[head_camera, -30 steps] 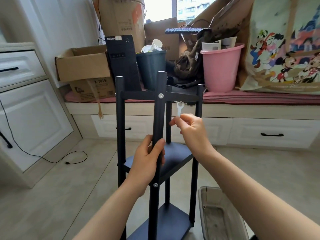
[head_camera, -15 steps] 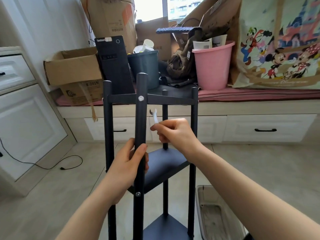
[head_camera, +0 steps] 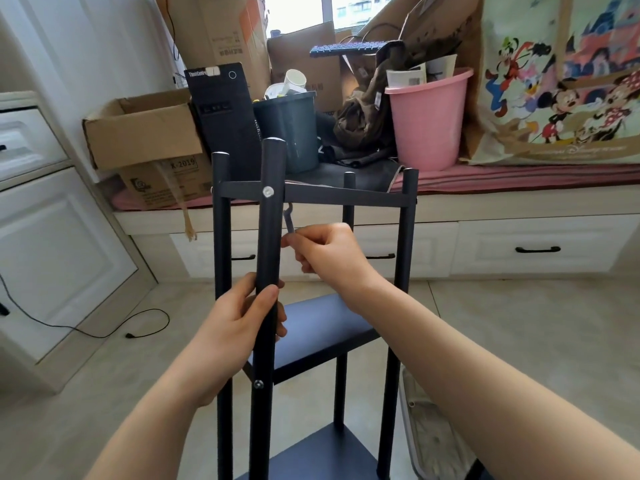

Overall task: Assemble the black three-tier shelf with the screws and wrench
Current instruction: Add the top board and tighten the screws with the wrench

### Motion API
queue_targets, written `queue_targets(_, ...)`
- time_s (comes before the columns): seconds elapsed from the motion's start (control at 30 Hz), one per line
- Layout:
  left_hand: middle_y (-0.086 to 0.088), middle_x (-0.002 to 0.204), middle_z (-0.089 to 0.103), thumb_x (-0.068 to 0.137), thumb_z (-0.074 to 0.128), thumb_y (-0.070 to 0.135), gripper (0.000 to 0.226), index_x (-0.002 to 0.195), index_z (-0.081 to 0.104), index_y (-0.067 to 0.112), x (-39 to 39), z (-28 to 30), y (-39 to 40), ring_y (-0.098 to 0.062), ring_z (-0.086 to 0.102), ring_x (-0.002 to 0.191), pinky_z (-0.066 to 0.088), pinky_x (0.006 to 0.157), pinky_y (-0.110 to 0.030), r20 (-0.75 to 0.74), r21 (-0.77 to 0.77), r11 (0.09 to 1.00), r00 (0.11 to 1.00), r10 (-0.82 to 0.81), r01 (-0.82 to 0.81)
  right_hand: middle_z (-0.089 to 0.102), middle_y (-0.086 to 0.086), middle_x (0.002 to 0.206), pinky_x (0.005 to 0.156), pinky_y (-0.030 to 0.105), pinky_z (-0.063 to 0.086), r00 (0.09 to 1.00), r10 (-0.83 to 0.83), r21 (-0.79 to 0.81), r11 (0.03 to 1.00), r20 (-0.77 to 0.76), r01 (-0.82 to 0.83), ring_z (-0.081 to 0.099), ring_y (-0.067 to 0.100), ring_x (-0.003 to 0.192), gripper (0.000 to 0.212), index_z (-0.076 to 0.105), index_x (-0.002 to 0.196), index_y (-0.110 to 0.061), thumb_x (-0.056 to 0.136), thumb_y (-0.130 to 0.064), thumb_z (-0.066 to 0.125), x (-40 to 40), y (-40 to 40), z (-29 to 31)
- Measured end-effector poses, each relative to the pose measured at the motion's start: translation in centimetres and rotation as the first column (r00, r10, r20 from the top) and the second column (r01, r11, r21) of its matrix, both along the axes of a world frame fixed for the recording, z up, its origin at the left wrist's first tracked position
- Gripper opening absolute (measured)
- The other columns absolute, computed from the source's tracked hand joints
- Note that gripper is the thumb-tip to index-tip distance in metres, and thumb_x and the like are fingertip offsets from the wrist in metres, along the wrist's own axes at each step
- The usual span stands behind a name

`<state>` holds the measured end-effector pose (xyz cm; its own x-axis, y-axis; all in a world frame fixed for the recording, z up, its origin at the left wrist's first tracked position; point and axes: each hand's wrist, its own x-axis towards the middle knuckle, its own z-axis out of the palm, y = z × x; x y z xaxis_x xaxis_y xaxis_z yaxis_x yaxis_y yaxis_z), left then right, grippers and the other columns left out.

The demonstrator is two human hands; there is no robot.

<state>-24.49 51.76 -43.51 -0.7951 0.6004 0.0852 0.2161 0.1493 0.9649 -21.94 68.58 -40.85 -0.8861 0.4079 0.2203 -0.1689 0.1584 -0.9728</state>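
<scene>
The black three-tier shelf (head_camera: pixel 346 197) stands upright on the floor in front of me, with four round posts and dark shelf boards. My left hand (head_camera: pixel 235 327) grips the nearest post (head_camera: pixel 270 237) just above the middle board (head_camera: pixel 322 327). A silver screw head (head_camera: pixel 267 192) shows on that post at the top rail, and a dark one (head_camera: pixel 258 384) lower down. My right hand (head_camera: pixel 325 251) pinches a small flat wrench (head_camera: pixel 288 220), its open jaw pointing up just under the top rail, right of the post.
A window bench behind the shelf carries cardboard boxes (head_camera: pixel 138 133), a black computer tower (head_camera: pixel 225 116), a dark bin (head_camera: pixel 287 129), a pink bucket (head_camera: pixel 429 116) and a cartoon-print bag (head_camera: pixel 561 81). A grey tray (head_camera: pixel 426 420) lies on the floor at the right. A black cable (head_camera: pixel 104 327) trails at the left.
My right hand has carried the wrench left and up, closer to the near post under the top rail. My left hand keeps its grip on the post.
</scene>
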Motion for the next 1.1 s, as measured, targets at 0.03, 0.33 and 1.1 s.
queue_targets(0.03, 0.005, 0.072, 0.065, 0.105, 0.045, 0.028, 0.018, 0.107, 0.061, 0.021, 0.0, 0.0, 0.0, -0.015, 0.067, 0.068, 0.056, 0.065, -0.025, -0.008, -0.003, 1.0, 1.0, 0.006, -0.006, 0.056, -0.003, 0.065, 0.066, 0.028, 0.049, 1.0, -0.015, 0.004, 1.0, -0.026, 0.015, 0.052, 0.011, 0.064, 0.021, 0.077, 0.085, -0.016, 0.096, -0.016, 0.058, -0.1, -0.1, 0.0)
queue_targets(0.33, 0.001, 0.073, 0.066, 0.105, 0.045, 0.03, 0.017, 0.11, 0.061, 0.026, -0.1, -0.1, -0.5, -0.017, 0.068, 0.068, 0.059, 0.065, -0.026, 0.009, -0.002, 1.0, 1.0, 0.002, -0.002, 0.069, 0.002, 0.069, 0.075, 0.031, 0.059, 0.994, -0.037, -0.029, 0.999, -0.103, 0.035, 0.064, 0.009, 0.063, 0.014, 0.077, 0.089, -0.008, 0.092, -0.015, 0.066, -0.4, -0.5, -0.3)
queue_targets(1.1, -0.001, 0.072, 0.067, 0.104, 0.048, 0.026, 0.016, 0.111, 0.061, 0.023, 0.2, 0.5, 0.1, -0.017, 0.067, 0.066, 0.06, 0.069, -0.036, -0.014, -0.018, 1.0, 1.0, 0.021, -0.021, 0.074, 0.013, 0.081, 0.08, 0.051, 0.058, 0.953, -0.124, 0.082, 0.985, -0.276, 0.151, 0.071, 0.029, 0.079, 0.017, 0.076, 0.093, -0.002, 0.095, -0.011, 0.063, -2.9, -0.8, -0.7)
